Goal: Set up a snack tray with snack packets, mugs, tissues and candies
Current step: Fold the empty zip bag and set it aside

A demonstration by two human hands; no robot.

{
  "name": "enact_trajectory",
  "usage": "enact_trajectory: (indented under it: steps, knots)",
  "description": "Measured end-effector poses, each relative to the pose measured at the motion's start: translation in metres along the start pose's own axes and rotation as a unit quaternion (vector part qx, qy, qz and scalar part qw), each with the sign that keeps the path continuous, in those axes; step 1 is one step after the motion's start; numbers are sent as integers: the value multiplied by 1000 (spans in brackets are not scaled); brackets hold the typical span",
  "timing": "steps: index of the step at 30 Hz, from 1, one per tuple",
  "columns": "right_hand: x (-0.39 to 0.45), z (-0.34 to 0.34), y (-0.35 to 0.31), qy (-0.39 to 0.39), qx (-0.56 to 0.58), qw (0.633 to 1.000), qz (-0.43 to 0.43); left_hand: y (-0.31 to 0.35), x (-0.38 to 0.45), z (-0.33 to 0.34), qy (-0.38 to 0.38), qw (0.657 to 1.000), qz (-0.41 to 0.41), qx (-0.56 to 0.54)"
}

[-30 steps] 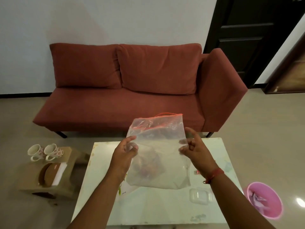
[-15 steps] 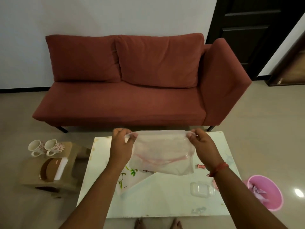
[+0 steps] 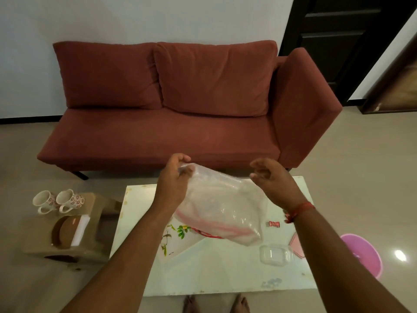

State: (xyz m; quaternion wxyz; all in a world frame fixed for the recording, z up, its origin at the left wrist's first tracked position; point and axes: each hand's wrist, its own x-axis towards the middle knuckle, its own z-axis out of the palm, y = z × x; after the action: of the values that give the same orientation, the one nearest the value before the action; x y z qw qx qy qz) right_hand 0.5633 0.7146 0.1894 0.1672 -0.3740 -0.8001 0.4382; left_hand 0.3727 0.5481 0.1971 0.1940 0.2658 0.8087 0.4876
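Left hand (image 3: 174, 180) pinches the clear bag (image 3: 222, 205); right hand (image 3: 273, 179) hovers, fingers loosely curled, empty

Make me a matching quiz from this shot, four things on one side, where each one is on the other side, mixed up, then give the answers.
Things:
1. two floral mugs
2. clear zip bag
3. pink bin
4. small red candy

Places:
A. on the floor right of the white table
B. on the low stand left of the table
C. lying on the tabletop by the right wrist
D. held up in the left hand, the right hand open beside it

Pairs: 1-B, 2-D, 3-A, 4-C
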Motion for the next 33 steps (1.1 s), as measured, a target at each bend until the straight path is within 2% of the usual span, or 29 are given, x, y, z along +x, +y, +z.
enact_trajectory:
  steps: [3, 5, 7, 9, 11, 13, 14, 17, 20, 22, 25, 28, 30, 33]
  knots:
    - [5, -9, -25, -150, -69, 984, -65, 17, 3, 1, -113, 991, 61, 43]
    - [5, -2, -39, -274, -77, 957, -50, 33, 3, 7, -176, 976, 103, 75]
    - [4, 9, -40, -316, -33, 948, -23, 48, 5, 13, -207, 966, 128, 83]
    - [4, 16, -35, -270, 89, 958, 35, 55, 8, 13, -193, 967, 145, 80]
    - [1, 18, -31, -184, 189, 962, 76, 53, 7, 9, -123, 980, 140, 62]
    - [-1, 21, -29, -100, 254, 957, 95, 44, -1, 8, -48, 996, 72, 20]
    - [-3, 24, -28, -71, 284, 951, 100, 37, -6, 12, -44, 999, 11, -7]
    - [-10, 31, -32, -54, 343, 933, 98, 11, -19, 28, -133, 976, -156, -79]
    - [-14, 37, -32, -65, 378, 917, 105, -1, -19, 31, -195, 931, -237, -198]
    - [-16, 37, -30, -62, 376, 917, 118, -7, -17, 30, -177, 929, -241, -219]
    - [-19, 36, -19, -69, 356, 917, 164, -10, -14, 28, -103, 944, -206, -237]
    - [-27, 40, -13, -53, 333, 927, 162, -6, -14, 23, -51, 969, -172, -168]
    - [-30, 42, -15, 6, 255, 957, 135, -4, -15, 19, -55, 980, -150, -122]
    - [-31, 43, -20, 57, 145, 984, 83, 0, -18, 16, -142, 972, -80, -170]
